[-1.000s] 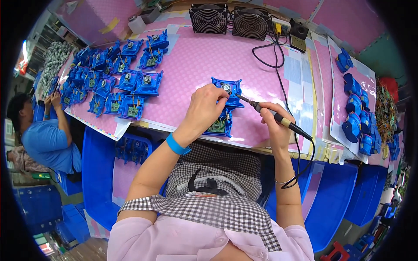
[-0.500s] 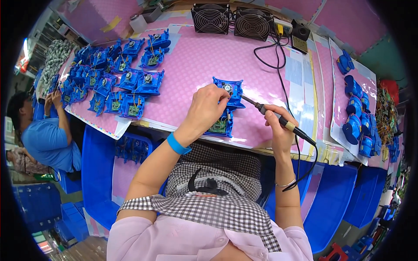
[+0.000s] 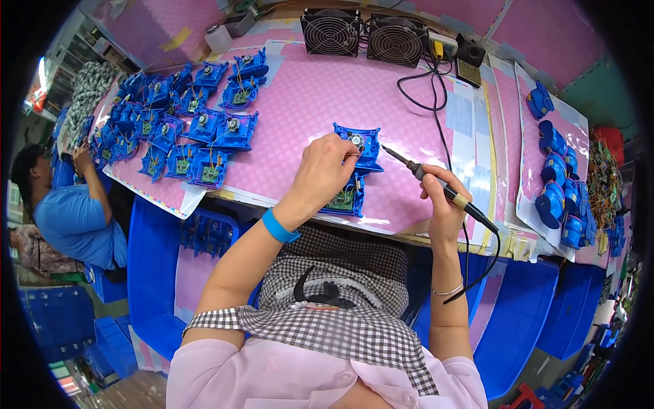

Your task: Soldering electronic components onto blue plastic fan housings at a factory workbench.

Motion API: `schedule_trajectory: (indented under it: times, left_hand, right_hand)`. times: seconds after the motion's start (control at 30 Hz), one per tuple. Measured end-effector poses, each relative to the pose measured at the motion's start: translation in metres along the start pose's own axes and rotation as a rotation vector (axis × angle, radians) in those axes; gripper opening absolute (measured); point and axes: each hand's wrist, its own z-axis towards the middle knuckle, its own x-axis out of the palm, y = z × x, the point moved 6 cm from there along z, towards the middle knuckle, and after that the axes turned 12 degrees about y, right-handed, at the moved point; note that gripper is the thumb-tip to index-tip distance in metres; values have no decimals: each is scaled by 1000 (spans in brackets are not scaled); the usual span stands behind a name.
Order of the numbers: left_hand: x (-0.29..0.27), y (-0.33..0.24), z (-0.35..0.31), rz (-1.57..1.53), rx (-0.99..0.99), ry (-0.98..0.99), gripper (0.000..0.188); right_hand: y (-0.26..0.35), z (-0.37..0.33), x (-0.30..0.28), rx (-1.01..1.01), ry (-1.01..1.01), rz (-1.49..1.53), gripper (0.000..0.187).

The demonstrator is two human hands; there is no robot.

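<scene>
A blue plastic housing half (image 3: 368,161) with a round speaker (image 3: 357,140) lies on the pink bench mat. Joined at its near side is a second blue half holding a green circuit board (image 3: 343,200). My left hand (image 3: 323,168) is closed in a pinch over the housing, just below the speaker, on what looks like a thin wire; the fingers hide most of it. My right hand (image 3: 444,199) grips a soldering iron (image 3: 436,181) like a pen. Its tip points at the housing's right edge, slightly apart from it.
Several blue housings with boards (image 3: 204,129) cover the bench's left side. Two black fans (image 3: 330,34) stand at the back, near a soldering iron stand (image 3: 470,51). Blue rounded parts (image 3: 553,170) lie at right. A co-worker (image 3: 75,211) sits at far left; blue bins (image 3: 518,320) stand below.
My right hand has drawn the soldering iron a little right and down, its tip backing off from the housing. My left hand stays in place.
</scene>
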Motion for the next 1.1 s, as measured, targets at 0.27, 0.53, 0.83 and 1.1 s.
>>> schedule_trajectory:
  times: [0.27, 0.53, 0.83, 1.1]
  left_hand:
    - [0, 1, 0, 12, -21, 18, 11]
    - [-20, 12, -10, -307, -285, -120, 13]
    - [-13, 8, -7, -131, -120, -130, 13]
    - [-7, 10, 0, -32, -144, -101, 15]
  right_hand:
    - [0, 0, 2, -17, -13, 35, 19]
    - [11, 4, 12, -89, 13, 90, 18]
    - [0, 10, 29, -75, 96, 22, 14]
    - [-6, 12, 32, -113, 129, -66, 16]
